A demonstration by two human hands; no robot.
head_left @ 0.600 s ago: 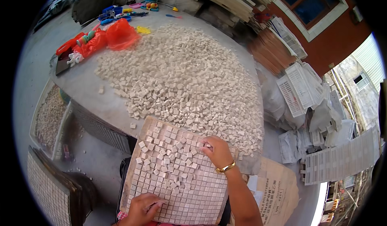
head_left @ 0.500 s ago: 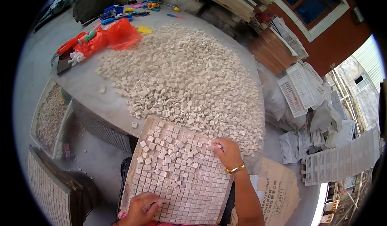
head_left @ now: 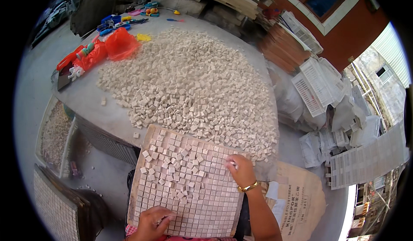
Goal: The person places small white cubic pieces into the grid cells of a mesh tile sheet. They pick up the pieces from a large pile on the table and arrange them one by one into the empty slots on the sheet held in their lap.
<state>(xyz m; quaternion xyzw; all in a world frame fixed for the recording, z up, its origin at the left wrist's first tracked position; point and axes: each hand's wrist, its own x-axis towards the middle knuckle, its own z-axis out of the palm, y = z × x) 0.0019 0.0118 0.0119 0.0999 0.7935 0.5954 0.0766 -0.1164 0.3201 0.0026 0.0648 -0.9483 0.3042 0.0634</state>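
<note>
A square grid tray (head_left: pixel 234 232) lies in front of me, most of its cells filled with small pale stone tiles. Several loose stone tiles (head_left: pixel 172 165) are scattered on top of its left and middle part. My right hand (head_left: pixel 241 172), with a gold bangle at the wrist, is over the tray's upper right; its thumb and fingers pinch what looks like a small stone tile. Over the tray's lower left, my left hand (head_left: pixel 152 224) has thumb and forefinger closed together. Whatever may be between those fingertips is too small to make out.
A large heap of stone tiles (head_left: pixel 193 81) covers much of the grey table (head_left: pixel 86 99). Red plastic bags (head_left: pixel 122 44) and scissors lie at its far left. Stacked tile panels (head_left: pixel 56 206) and a tile-filled bin (head_left: pixel 41 144) stand left; white crates (head_left: pixel 316 88) stand right.
The whole view has shifted slightly. My right hand has moved a little down over the tray's right side. My left hand stays near the lower left, fingers still closed.
</note>
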